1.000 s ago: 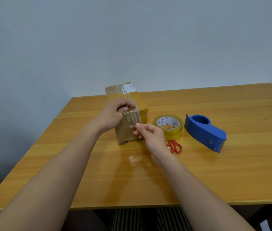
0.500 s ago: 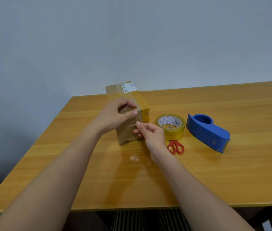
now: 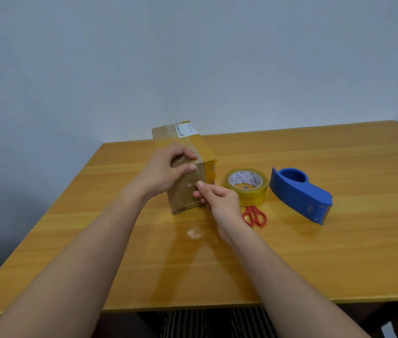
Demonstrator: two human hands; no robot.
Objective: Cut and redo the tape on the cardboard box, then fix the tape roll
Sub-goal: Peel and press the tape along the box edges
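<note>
A brown cardboard box [image 3: 183, 198], wrapped in clear and yellowish tape, lies lengthwise on the wooden table [image 3: 314, 252]. My left hand [image 3: 166, 170] grips its near top edge, thumb and fingers pressing on the tape there. My right hand [image 3: 217, 200] pinches the loose end of a clear tape strip on the box's near face. A yellowish tape roll [image 3: 246, 186] lies flat just right of the box. Red-handled scissors [image 3: 254, 215] lie in front of the roll, their blades hidden. A blue tape dispenser [image 3: 300, 193] with no roll in it sits farther right.
A small crumpled scrap of clear tape [image 3: 194, 233] lies on the table in front of the box. A plain grey wall stands behind the table. The table's near edge runs below my forearms, with striped fabric under it.
My right hand has moved a little down the box's near face, still pinching the tape end. My left hand's fingers shifted slightly on the top edge. The view has drifted slightly.
</note>
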